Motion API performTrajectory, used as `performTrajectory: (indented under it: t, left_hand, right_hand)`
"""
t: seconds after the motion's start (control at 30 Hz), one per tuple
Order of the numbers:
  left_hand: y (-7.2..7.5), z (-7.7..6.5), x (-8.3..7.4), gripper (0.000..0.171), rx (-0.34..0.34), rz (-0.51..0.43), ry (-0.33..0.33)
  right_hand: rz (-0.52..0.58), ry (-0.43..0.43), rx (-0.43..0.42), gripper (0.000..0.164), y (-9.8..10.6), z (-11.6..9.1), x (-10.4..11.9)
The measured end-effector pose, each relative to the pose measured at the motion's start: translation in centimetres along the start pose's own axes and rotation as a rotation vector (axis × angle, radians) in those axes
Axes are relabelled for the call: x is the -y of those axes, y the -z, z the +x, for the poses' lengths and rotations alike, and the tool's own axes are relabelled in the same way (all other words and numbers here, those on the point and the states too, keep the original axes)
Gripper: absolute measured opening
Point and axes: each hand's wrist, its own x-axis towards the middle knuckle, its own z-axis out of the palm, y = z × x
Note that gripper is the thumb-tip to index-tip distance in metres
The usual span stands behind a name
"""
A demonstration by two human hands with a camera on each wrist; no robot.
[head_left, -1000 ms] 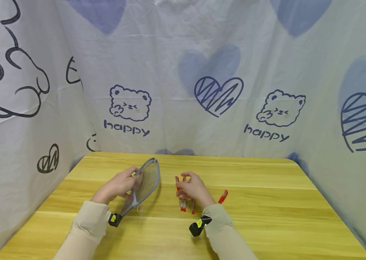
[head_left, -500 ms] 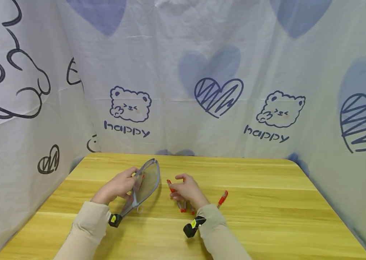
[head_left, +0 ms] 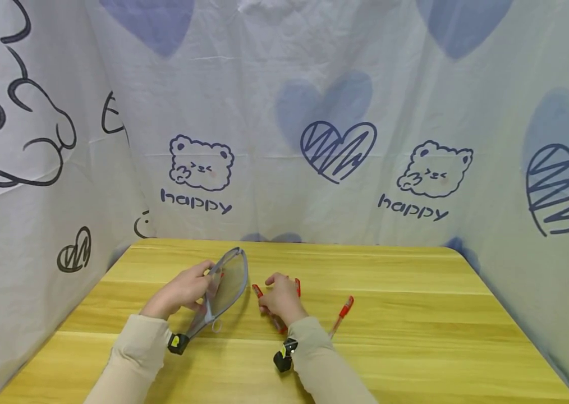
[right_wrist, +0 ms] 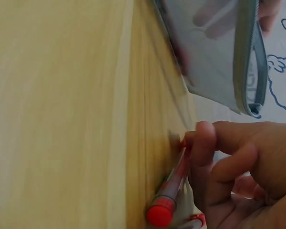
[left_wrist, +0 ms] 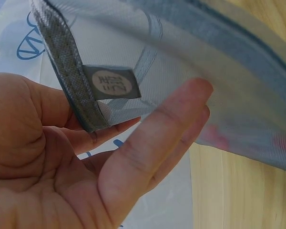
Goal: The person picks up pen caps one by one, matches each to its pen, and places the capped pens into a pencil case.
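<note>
My left hand (head_left: 183, 290) grips the edge of a grey see-through mesh zipper pouch (head_left: 230, 280) between thumb and fingers and holds it tilted, its zipped mouth spread. Red shapes show blurred through the mesh (left_wrist: 248, 136) in the left wrist view. My right hand (head_left: 283, 297) is low over the table with curled fingers, pinching a red-capped pen (right_wrist: 174, 183) that slants under the fingertips. Another red pen (head_left: 297, 287) shows just past this hand, and part of the group is hidden beneath it.
A separate red pen (head_left: 345, 308) lies to the right, its lower end near the right sleeve. The wooden table (head_left: 416, 336) is bounded by a printed white cloth (head_left: 274, 213) at the back and sides.
My right hand has moved left, and a red pen has shifted left and tilted with it. More of the separate pen at right now shows. The left hand and pouch stay put.
</note>
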Motion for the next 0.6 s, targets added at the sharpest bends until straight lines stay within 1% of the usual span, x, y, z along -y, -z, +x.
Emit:
performTrajectory:
  t: [0.07, 0.13, 0.23, 0.3, 0.43, 0.6]
  left_hand:
    - [-0.01, 0.03, -0.01, 0.032, 0.001, -0.004, -0.001]
    - [-0.02, 0.07, 0.04, 0.031, 0.004, -0.007, 0.001]
    - [-0.04, 0.09, 0.11, 0.031, 0.005, -0.008, 0.002]
    - [-0.05, 0.09, 0.11, 0.032, 0.006, -0.009, 0.002]
    - [-0.07, 0.09, 0.05, 0.032, 0.005, -0.009, 0.001]
    - [-0.06, 0.10, 0.08, 0.031, 0.002, -0.005, 0.001]
  right_hand:
    - [-0.037, 0.007, -0.017, 0.041, -0.30, 0.04, 0.05]
    - [-0.069, 0.004, -0.015, 0.038, -0.49, 0.01, 0.16]
    - [-0.100, 0.009, -0.007, 0.036, -0.51, -0.09, 0.20]
    - [-0.100, 0.020, -0.001, 0.035, -0.41, -0.16, 0.13]
    - [-0.023, 0.033, 0.013, 0.031, -0.11, -0.17, -0.16]
    - [0.090, 0.004, 0.034, 0.025, 0.15, 0.04, -0.44]
